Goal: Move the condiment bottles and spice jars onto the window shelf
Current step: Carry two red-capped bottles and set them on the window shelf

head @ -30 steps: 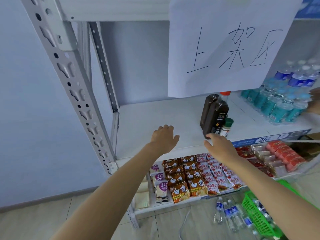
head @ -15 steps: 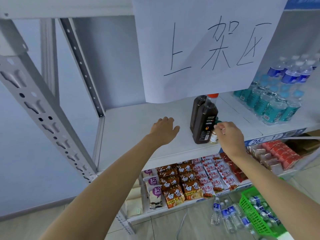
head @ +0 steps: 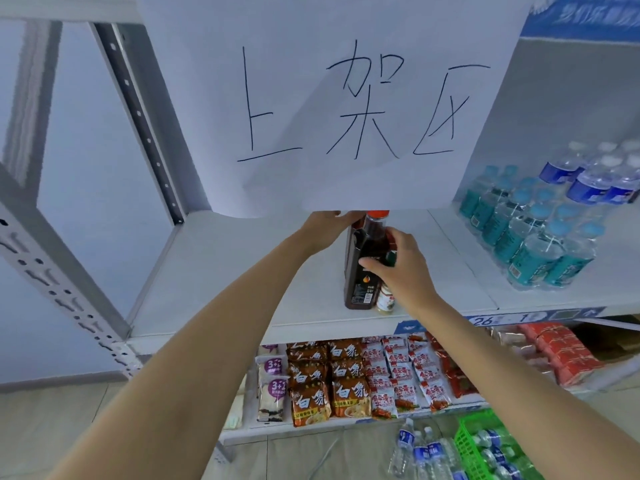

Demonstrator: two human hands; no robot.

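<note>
Two dark sauce bottles (head: 360,275) stand one behind the other on the white shelf (head: 225,278), with a red-capped bottle (head: 376,221) just behind them. A small green-capped spice jar (head: 385,299) stands at their right side. My left hand (head: 325,227) reaches over the top of the rear dark bottle and holds it; the hanging paper hides its fingertips. My right hand (head: 403,270) curls round the spice jar's green cap, its thumb lying across the front dark bottle.
A large paper sign (head: 346,98) hangs over the shelf's middle and hides the back. Packed water bottles (head: 533,237) fill the shelf's right. Snack packets (head: 346,382) sit on the lower shelf. A green basket (head: 485,445) and loose bottles lie on the floor.
My left hand moved right from the bare shelf to the top of the dark bottles. My right hand rose from the shelf edge onto the spice jar's cap. The view came closer.
</note>
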